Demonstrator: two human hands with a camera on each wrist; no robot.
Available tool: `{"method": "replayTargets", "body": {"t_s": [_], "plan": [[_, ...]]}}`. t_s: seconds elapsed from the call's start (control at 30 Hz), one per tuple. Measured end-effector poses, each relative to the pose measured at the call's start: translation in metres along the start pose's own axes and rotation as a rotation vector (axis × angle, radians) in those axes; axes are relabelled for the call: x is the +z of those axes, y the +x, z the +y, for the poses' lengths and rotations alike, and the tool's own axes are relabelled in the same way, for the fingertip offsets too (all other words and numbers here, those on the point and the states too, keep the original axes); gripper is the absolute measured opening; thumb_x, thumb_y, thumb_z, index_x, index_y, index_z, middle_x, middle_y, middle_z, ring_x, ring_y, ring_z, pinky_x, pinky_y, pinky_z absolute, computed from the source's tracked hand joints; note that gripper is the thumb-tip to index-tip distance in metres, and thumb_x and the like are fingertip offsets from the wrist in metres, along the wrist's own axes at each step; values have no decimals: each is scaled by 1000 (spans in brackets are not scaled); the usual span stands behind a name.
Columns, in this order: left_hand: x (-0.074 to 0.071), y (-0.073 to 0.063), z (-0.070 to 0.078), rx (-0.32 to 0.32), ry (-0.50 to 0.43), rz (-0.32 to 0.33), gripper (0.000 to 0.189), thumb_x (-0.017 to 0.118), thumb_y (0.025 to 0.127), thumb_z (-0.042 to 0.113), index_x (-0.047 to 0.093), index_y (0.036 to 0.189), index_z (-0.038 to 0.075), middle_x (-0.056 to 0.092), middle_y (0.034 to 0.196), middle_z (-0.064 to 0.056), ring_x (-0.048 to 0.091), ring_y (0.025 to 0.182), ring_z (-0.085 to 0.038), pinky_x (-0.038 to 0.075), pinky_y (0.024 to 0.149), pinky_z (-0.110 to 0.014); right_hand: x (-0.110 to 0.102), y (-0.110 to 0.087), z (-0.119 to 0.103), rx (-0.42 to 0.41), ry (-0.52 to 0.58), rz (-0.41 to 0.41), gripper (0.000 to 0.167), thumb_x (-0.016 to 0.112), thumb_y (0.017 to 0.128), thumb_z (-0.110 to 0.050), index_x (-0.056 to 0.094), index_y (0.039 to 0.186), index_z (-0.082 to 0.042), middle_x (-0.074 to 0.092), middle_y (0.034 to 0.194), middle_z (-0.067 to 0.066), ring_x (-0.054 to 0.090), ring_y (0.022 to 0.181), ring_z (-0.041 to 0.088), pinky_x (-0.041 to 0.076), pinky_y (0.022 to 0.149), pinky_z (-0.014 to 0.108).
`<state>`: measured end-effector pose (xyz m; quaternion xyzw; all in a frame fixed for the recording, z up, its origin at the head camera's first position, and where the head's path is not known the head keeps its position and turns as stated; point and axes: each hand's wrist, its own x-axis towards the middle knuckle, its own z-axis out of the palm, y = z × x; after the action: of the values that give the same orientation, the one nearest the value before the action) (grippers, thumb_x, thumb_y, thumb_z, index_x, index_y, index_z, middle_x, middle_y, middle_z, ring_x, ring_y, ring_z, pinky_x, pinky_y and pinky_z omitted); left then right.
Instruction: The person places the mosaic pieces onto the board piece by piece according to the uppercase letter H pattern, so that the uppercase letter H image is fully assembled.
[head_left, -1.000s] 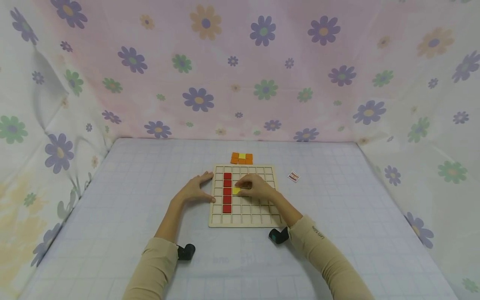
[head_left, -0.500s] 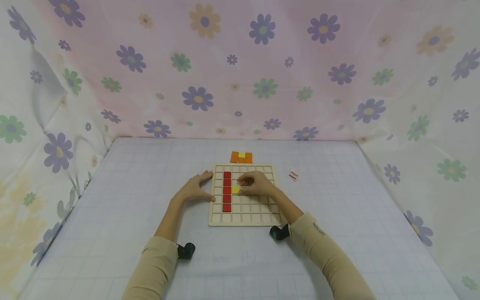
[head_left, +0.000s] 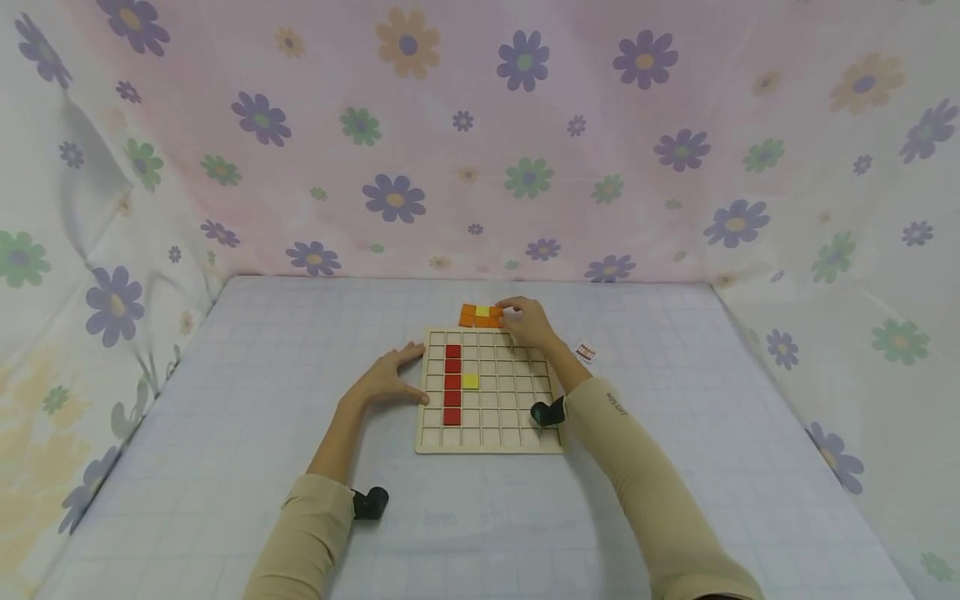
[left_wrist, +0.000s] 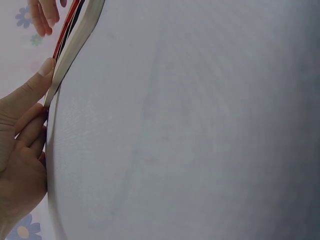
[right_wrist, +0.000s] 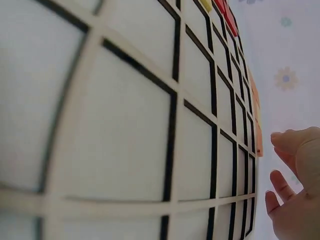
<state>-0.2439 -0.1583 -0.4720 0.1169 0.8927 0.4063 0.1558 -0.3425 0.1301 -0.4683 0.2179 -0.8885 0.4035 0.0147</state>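
A wooden grid board (head_left: 491, 437) lies on the table with a column of several red square tiles (head_left: 452, 382) in its cells. One yellow tile (head_left: 470, 381) sits in the cell right of the middle red one. My left hand (head_left: 384, 377) rests against the board's left edge, thumb (left_wrist: 46, 67) and fingertips touching the rim, not wrapped round it. Beyond the far edge is a cluster of orange tiles (head_left: 467, 316) with another yellow tile (head_left: 482, 311) among them. At that cluster's right end, my right hand (head_left: 529, 323) has thumb and forefinger apart; nothing shows gripped between them.
A small printed card (head_left: 585, 352) lies right of the board, near my right forearm. Black wrist cameras (head_left: 370, 503) stick out from both cuffs. A flowered cloth (head_left: 465, 158) hangs behind and at both sides of the pale table (head_left: 225, 433).
My right hand has left the yellow tile in its cell and moved away, over the far edge to the orange cluster. The left hand stays at the board's edge.
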Motion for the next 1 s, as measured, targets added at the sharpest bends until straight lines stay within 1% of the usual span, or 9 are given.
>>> {"method": "replayTargets", "body": {"t_s": [0.07, 0.2, 0.33, 0.47, 0.57, 0.63, 0.7, 0.8, 1.0], "plan": [[0, 0, 0, 3, -2, 1, 96, 85, 65, 26, 35, 146, 9, 21, 154, -14, 9, 141, -43, 8, 113, -58, 1, 6, 5, -17, -34, -9, 32, 58, 88, -2, 60, 119, 6, 58, 123, 26, 54, 99, 45, 48, 84, 50], [1, 1, 0, 7, -6, -2, 96, 84, 65, 26, 35, 145, 8, 22, 154, -15, 10, 141, -43, 9, 113, -57, 5, 12, 12, -8, -75, -28, 34, 57, 88, -1, 60, 122, 4, 58, 124, 23, 56, 95, 42, 48, 79, 48], [2, 1, -1, 0, -8, -3, 96, 84, 65, 26, 36, 145, 8, 23, 154, -13, 10, 141, -42, 9, 114, -57, 10, 15, 13, 34, -95, -27, 32, 59, 90, -8, 63, 121, -2, 59, 126, 19, 54, 111, 34, 45, 90, 50], [2, 1, -2, -9, -4, 3, 95, 84, 66, 26, 36, 145, 9, 23, 154, -13, 10, 141, -42, 8, 113, -57, 16, 19, 8, 31, -69, 4, 33, 63, 89, -11, 63, 120, -2, 59, 127, 18, 52, 68, 25, 42, 64, 40], [1, 1, -2, -10, -5, 5, 95, 84, 66, 26, 36, 146, 9, 22, 154, -13, 10, 141, -42, 9, 113, -58, 20, 23, 6, 49, -35, 23, 34, 63, 89, -11, 62, 122, -2, 59, 127, 16, 43, 62, 19, 36, 68, 41], [0, 1, -2, -7, -6, 3, 95, 85, 65, 26, 36, 145, 8, 23, 154, -13, 10, 141, -42, 8, 113, -57, 23, 25, 4, 69, -21, 28, 35, 62, 89, -10, 61, 123, -2, 60, 125, 15, 56, 76, 20, 36, 88, 49], [0, 1, -2, 2, -10, 4, 95, 85, 65, 26, 36, 145, 8, 23, 154, -13, 10, 141, -42, 8, 114, -57, 24, 27, 2, 89, -5, 27, 36, 62, 89, -9, 59, 125, -2, 62, 123, 14, 59, 101, 26, 21, 103, 61], [1, 2, -3, 5, -14, 3, 95, 85, 65, 26, 36, 145, 8, 23, 154, -13, 11, 141, -42, 8, 114, -56, 25, 27, -2, 105, 12, 19, 38, 61, 89, -9, 58, 126, -1, 63, 120, 15, 53, 118, 32, 10, 106, 69], [-1, 0, -1, 9, -4, 11, 96, 85, 65, 25, 36, 145, 7, 23, 154, -14, 11, 141, -43, 9, 114, -56, 25, 28, -6, 154, 56, -2, 44, 65, 88, -12, 55, 129, -1, 63, 121, 15, 53, 117, 31, 5, 109, 65]]}}
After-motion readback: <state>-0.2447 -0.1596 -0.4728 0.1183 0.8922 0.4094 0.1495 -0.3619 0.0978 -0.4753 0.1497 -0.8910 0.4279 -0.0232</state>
